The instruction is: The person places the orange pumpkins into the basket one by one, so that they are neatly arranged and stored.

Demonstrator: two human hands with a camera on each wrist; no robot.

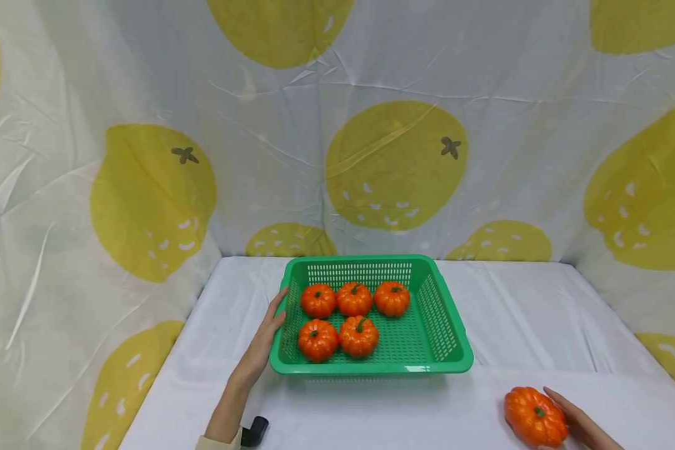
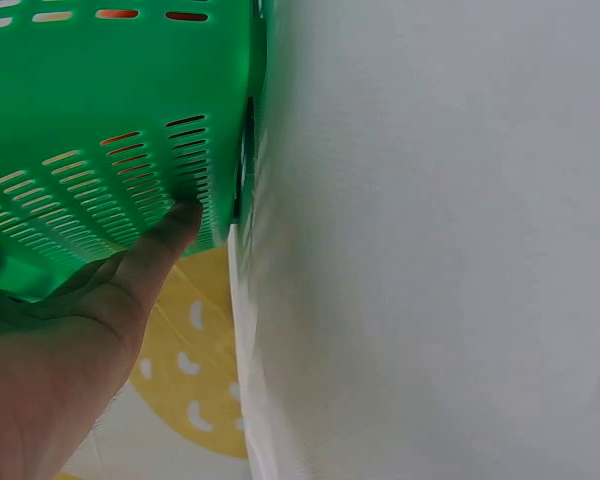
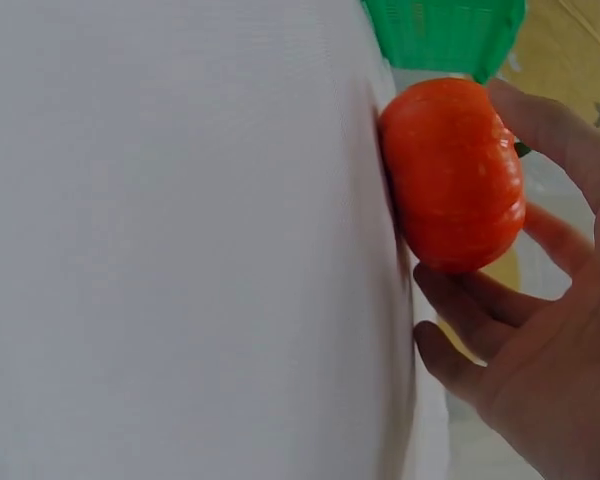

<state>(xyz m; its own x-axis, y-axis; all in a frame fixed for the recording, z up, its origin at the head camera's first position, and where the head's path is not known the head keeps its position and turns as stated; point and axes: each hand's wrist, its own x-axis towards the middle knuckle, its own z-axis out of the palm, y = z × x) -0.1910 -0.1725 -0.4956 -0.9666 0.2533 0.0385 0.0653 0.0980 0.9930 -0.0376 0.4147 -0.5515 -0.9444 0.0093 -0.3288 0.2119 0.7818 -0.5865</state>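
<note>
A green slotted basket (image 1: 371,369) stands mid-table with several small orange pumpkins (image 1: 354,299) inside, in two rows. My left hand (image 1: 264,340) lies flat against the basket's left wall, fingers straight; in the left wrist view the thumb (image 2: 165,235) touches the green wall (image 2: 80,100). One more orange pumpkin (image 1: 534,417) sits on the white table at the front right. My right hand (image 1: 582,425) cups it from the right. In the right wrist view the thumb and fingers (image 3: 460,310) curl round the pumpkin (image 3: 455,175), with the basket's corner (image 3: 445,30) beyond.
A white cloth covers the table (image 1: 517,325). White backdrop sheets with a yellow fruit print (image 1: 394,162) close off the back and both sides. A small black object (image 1: 255,431) lies by my left wrist at the front edge.
</note>
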